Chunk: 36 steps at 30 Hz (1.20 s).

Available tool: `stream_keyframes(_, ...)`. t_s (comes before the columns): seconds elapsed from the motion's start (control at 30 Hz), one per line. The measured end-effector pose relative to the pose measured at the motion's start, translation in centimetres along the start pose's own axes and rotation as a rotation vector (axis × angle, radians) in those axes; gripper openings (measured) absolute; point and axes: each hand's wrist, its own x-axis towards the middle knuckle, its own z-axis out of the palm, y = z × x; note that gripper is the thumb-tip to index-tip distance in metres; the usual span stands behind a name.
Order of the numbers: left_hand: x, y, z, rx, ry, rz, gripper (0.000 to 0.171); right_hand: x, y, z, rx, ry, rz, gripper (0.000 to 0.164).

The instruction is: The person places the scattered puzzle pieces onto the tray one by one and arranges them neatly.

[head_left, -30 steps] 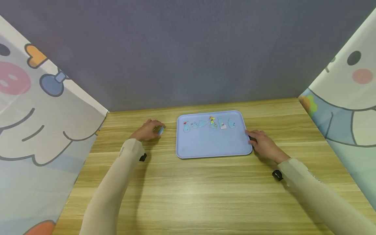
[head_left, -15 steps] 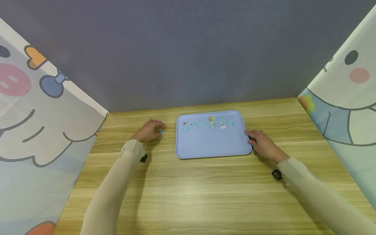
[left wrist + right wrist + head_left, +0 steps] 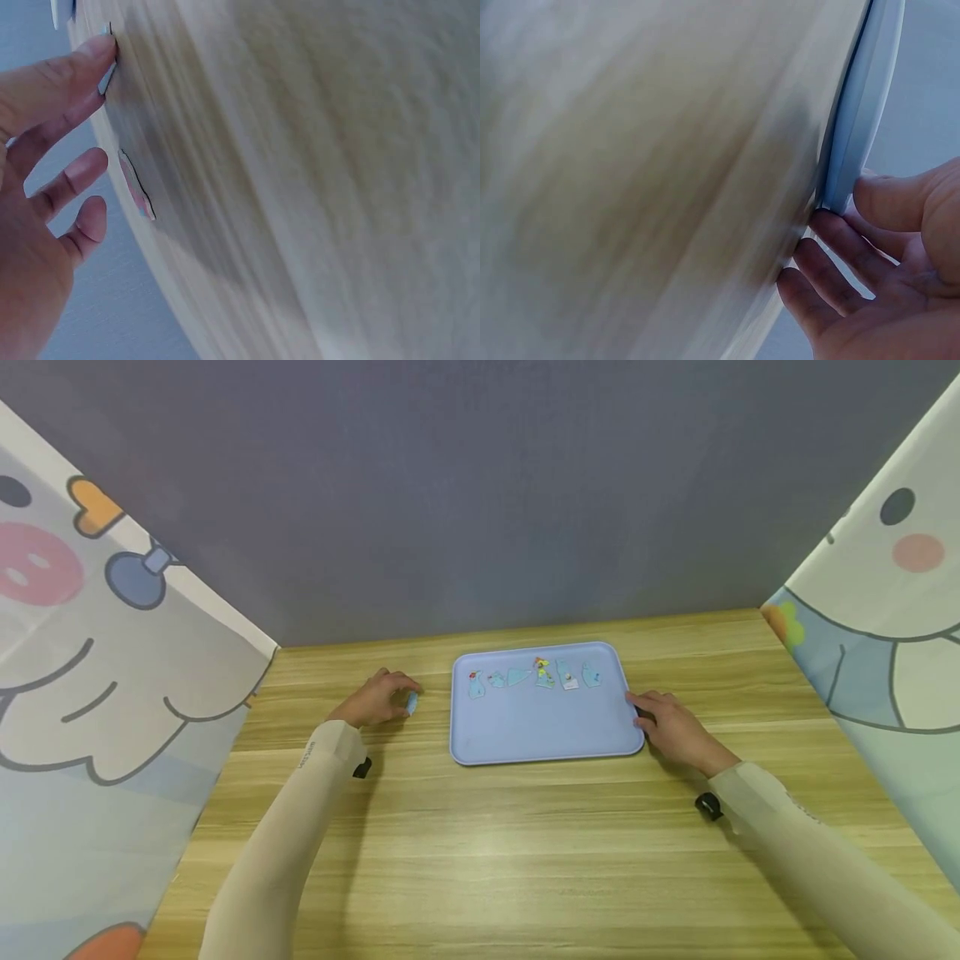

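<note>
My left hand (image 3: pixel 381 697) pinches a small, flat light-blue puzzle piece (image 3: pixel 412 703) between thumb and index finger, low over the table left of the tray. In the left wrist view this piece (image 3: pixel 107 78) stands tilted at the wood, partly hidden by the fingers. A second flat piece, pinkish with a dark edge (image 3: pixel 136 187), lies under the other fingers. My right hand (image 3: pixel 673 727) grips the right edge of the pale blue tray (image 3: pixel 540 731), thumb on the rim in the right wrist view, other fingertips at the table beside it.
Several irregular light-blue pieces with printed pictures, such as one with yellow and red (image 3: pixel 543 673), lie in a row along the tray's far half. A grey partition (image 3: pixel 510 502) rises behind the wooden table (image 3: pixel 480 852). Cartoon-printed cloths (image 3: pixel 142 677) flank both sides.
The piece in my left hand has turned slightly and sits a little lower between the fingers. My right hand and the tray have stayed in place.
</note>
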Motion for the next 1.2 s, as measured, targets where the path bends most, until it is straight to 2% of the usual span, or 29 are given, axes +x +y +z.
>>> stream_keyframes(0.37, 0.0, -0.3, 0.8, 0.003, 0.071, -0.008, 0.039, 0.0, 0.0, 0.0, -0.005, -0.001, -0.003, 0.046)
stream_keyframes(0.57, 0.3, -0.3, 0.9, 0.016, 0.139, -0.007, 0.037, 0.1, 0.0, 0.0, -0.008, -0.003, 0.004, 0.046)
stream_keyframes(0.8, 0.3, 1.4, 0.1, -0.026, 0.171, 0.001, 0.045, 0.1, 0.0, -0.1, -0.009, 0.000, -0.003, 0.046)
stream_keyframes(1.0, 0.7, 3.9, 0.2, -0.017, 0.180, 0.104, 0.035, 0.0, -0.1, -0.1, -0.008, -0.002, -0.006, 0.046)
stream_keyframes(1.2, 1.6, 5.4, 1.3, 0.073, 0.195, 0.224, 0.024, 0.0, -0.2, -0.1, -0.009, -0.005, 0.004, 0.046)
